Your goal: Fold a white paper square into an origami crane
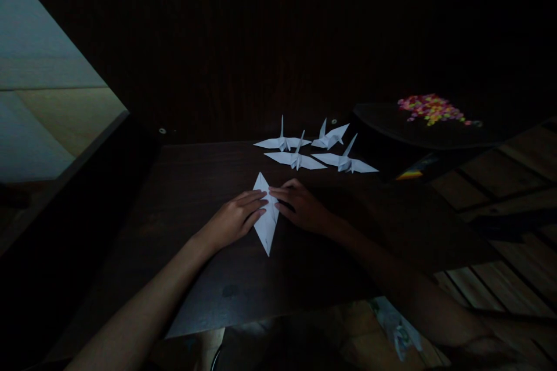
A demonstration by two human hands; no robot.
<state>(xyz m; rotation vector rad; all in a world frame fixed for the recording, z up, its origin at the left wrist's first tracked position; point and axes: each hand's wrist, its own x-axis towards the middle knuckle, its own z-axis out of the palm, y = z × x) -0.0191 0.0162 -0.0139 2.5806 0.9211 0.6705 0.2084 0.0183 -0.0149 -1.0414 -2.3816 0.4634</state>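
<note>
A white sheet of paper folded into a long diamond (268,235) lies on the dark wooden desk, with one point toward me and one away. Flat across its left half rest the outstretched fingers of my left hand (237,214). My right hand (302,206) comes from the other side, its fingertips touching the paper's right edge, thumb and forefinger apart. The fingers cover the middle of the paper. Beyond it stand several white paper cranes, among them a back left crane (284,144) and a front right crane (343,163).
A dark panel (243,58) rises behind the desktop (195,185). Along the left runs a raised side board (65,179). At right, a curved shelf (391,122) bears a heap of small colourful pieces (435,110). Wooden slats (522,162) show beyond, and a plastic bag (398,327) lies below.
</note>
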